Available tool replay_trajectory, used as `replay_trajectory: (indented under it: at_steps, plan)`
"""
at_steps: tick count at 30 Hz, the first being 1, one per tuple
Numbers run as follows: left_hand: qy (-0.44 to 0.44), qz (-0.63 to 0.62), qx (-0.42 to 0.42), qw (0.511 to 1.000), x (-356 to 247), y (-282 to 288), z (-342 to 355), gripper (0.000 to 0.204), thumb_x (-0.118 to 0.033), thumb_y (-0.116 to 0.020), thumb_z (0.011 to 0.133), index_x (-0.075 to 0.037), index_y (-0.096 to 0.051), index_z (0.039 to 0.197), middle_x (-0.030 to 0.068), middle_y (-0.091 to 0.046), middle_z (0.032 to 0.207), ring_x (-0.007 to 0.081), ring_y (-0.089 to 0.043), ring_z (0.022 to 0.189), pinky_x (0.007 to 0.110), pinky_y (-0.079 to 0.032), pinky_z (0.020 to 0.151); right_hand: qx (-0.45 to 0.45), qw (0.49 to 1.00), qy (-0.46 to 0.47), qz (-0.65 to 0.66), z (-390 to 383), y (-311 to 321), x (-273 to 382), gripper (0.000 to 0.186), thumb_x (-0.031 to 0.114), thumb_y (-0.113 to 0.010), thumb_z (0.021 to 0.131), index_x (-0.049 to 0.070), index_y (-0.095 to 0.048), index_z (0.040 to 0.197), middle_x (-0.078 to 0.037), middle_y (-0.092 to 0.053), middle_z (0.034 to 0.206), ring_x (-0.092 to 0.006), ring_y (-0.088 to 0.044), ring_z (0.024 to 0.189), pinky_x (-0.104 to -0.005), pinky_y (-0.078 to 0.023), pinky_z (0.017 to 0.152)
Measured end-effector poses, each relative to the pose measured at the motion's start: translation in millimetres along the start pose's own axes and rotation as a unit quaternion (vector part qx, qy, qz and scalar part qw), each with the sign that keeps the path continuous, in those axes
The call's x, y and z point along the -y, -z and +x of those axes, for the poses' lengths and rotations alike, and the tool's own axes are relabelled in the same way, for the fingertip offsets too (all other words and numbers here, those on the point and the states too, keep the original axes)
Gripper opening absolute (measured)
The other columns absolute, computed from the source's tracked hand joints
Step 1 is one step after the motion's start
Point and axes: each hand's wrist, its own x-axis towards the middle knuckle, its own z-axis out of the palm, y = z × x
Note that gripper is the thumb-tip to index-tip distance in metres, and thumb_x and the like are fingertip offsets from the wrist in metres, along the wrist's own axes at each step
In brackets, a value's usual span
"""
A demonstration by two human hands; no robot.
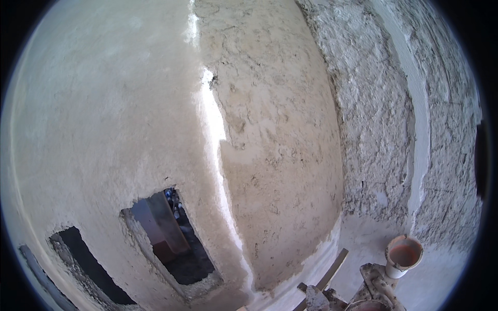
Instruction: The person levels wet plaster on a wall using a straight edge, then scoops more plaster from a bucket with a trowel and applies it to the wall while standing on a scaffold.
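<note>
Neither of my hands shows in the head view. At the bottom right stands a white bucket (398,269) with a reddish-brown inside and a smeared rim. Beside it is a grey, mortar-stained board-like piece (376,282), and at the lower edge part of a second round reddish container (369,306) shows. A narrow wooden batten (332,269) slants up next to a grey, crusted flat piece (316,299), whose kind I cannot make out.
A plastered wall (114,114) fills the left, with rough-edged openings (176,238) low down. A bright white strip (212,119) divides it from a patchy beige section (280,145). Rough grey wall (371,109) with a smooth vertical band (417,103) lies to the right.
</note>
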Motion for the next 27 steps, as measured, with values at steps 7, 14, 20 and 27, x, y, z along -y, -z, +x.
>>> replay_trajectory:
  at_steps: [7,14,20,27]
  plan:
    - [0.014,0.02,0.016,1.0,20,-21,-21,0.064,-0.035,-0.076,0.065,-0.011,-0.053,0.119,0.0092,-0.059,0.113,0.0317,-0.059,0.107,0.054,-0.046,0.089,0.086,0.975,-0.156,0.133,12,47,69,0.036,0.023,-0.064,0.086,0.005,-0.058,0.117,-0.019,-0.063,0.087,-0.0322,-0.058,0.071,-0.0426,-0.047,0.064]
    - [0.008,0.045,0.143,0.989,38,-57,-19,0.068,-0.034,-0.073,0.067,-0.009,-0.051,0.126,0.0152,-0.039,0.137,0.0397,-0.037,0.128,0.064,-0.04,0.091,0.076,0.978,-0.163,0.105,21,80,51,0.037,0.024,-0.066,0.076,0.001,-0.059,0.104,-0.023,-0.061,0.077,-0.04,-0.062,0.072,-0.046,-0.048,0.065]
    - [0.067,0.025,0.043,0.996,40,-80,-21,0.058,-0.024,-0.068,0.073,-0.006,-0.041,0.121,0.0172,-0.052,0.116,0.0379,-0.056,0.105,0.057,-0.044,0.086,0.038,0.985,-0.166,0.035,10,141,3,0.041,0.016,-0.062,0.079,0.001,-0.055,0.117,-0.014,-0.062,0.095,-0.0271,-0.062,0.084,-0.0373,-0.049,0.075]
    - [0.069,0.039,0.059,0.995,40,-50,-52,0.048,-0.022,-0.065,0.077,-0.006,-0.042,0.116,0.0184,-0.052,0.113,0.041,-0.057,0.104,0.062,-0.043,0.084,0.367,0.847,-0.143,-0.357,24,259,19,0.022,0.01,-0.057,0.076,0.011,-0.064,0.097,-0.005,-0.065,0.099,-0.0268,-0.06,0.087,-0.0405,-0.052,0.076]
